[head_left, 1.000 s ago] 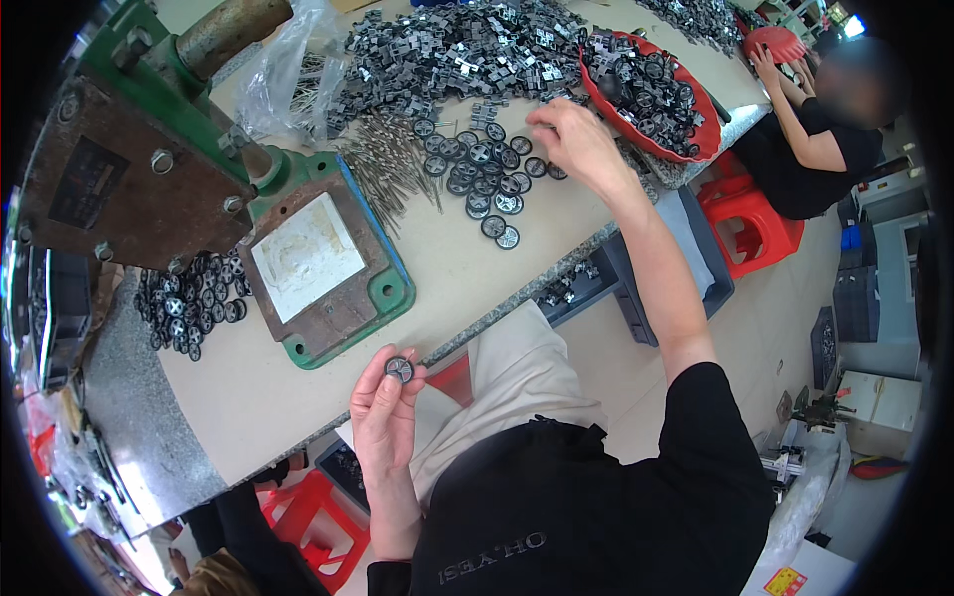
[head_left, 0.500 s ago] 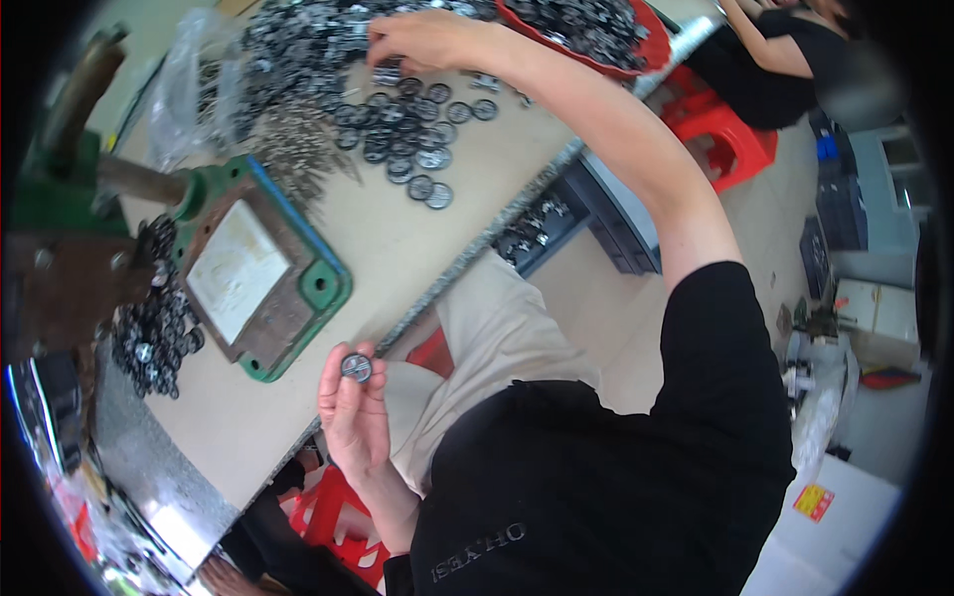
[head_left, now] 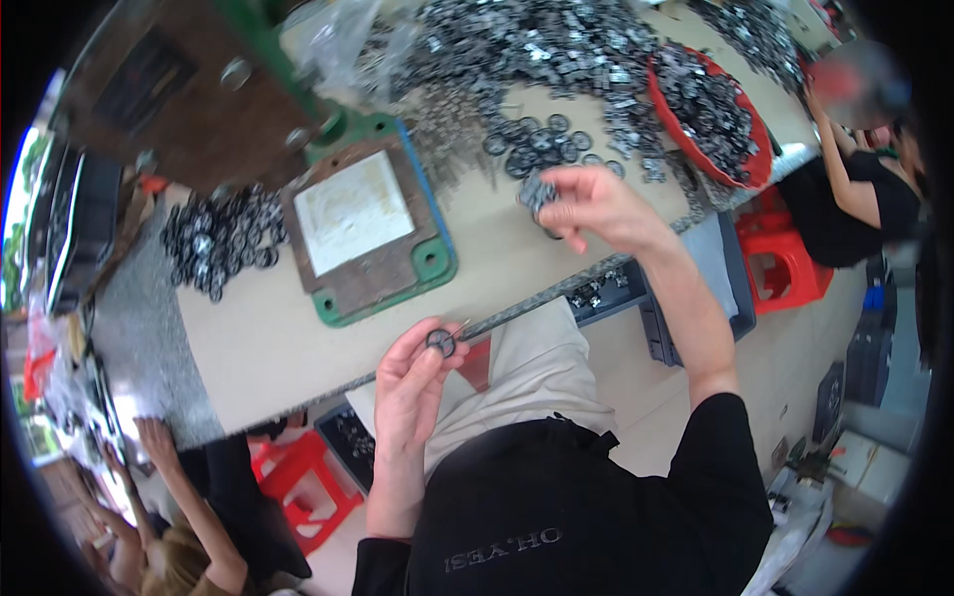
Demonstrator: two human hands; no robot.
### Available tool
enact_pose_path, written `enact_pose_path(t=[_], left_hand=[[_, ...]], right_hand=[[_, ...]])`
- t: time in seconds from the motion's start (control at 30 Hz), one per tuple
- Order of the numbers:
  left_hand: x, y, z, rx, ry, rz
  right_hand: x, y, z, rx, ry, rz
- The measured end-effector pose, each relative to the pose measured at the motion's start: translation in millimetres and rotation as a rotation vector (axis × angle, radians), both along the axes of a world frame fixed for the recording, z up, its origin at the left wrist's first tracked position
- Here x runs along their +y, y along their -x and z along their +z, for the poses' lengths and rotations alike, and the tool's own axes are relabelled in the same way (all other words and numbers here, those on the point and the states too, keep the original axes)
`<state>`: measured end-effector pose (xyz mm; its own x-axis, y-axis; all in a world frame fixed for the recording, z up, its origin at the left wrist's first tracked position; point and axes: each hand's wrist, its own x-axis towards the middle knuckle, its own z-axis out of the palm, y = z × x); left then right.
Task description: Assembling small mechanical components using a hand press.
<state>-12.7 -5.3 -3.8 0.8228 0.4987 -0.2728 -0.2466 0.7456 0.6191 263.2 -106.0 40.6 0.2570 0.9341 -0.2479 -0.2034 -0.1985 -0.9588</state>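
Observation:
Near the table's front edge, my left hand (head_left: 401,399) is closed, pinching a small black wheel-like disc (head_left: 440,344) between thumb and fingers. A thin metal pin (head_left: 460,328) sticks out beside the disc, pointing up and right. My right hand (head_left: 606,209) is raised over the table to the right, its thumb and fingers closed on small grey plastic parts (head_left: 537,193); their exact shape is blurred. Just beyond it lies a pile of black discs (head_left: 542,146). Loose metal pins (head_left: 445,129) are heaped left of that pile.
A green hand press (head_left: 434,263) with a white plate (head_left: 356,212) stands left of centre. More black discs (head_left: 221,236) lie left of it. Grey parts (head_left: 517,45) cover the back, beside a red basket (head_left: 763,164). Other people sit at both sides; red stools (head_left: 795,273) stand nearby.
My right hand has come back from the far heap toward me, now with grey parts in it. My left hand still holds the disc, and a pin now shows beside it. The view has shifted.

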Motion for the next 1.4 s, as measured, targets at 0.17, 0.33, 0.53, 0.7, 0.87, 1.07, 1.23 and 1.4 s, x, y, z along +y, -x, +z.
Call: enact_pose_path(t=[0.17,0.33,0.53,0.7,0.87,1.07,1.23,1.4], left_hand=[[3.7,0.7,-2.5,0.021,-0.024,0.058],[5.7,2.1,-1.7,0.076,-0.147,0.118],[5.9,4.8,-2.0,0.132,-0.16,0.138],[4.0,4.2,-2.1,0.139,-0.183,0.138],[3.2,3.5,-3.4,0.156,-0.197,0.155],[0.5,2.7,-0.3,0.205,-0.285,0.179],[-4.0,2.3,2.3,0.258,-0.459,0.246],[0.7,1.7,-2.1,0.204,-0.271,0.197]], right_hand=[[11.7,64.6,-12.0,0.181,0.012,-0.023],[17.7,87.1,-22.3,0.136,-0.131,0.028],[21.9,93.7,-26.1,0.117,-0.098,0.023],[21.8,92.9,-27.6,0.116,-0.071,0.036],[22.1,91.5,-28.6,0.12,-0.09,0.044],[22.7,95.4,-28.0,0.014,-0.12,0.019],[20.0,92.7,-27.1,0.014,-0.019,0.058],[20.5,98.2,-23.6,-0.119,-0.152,0.005]])
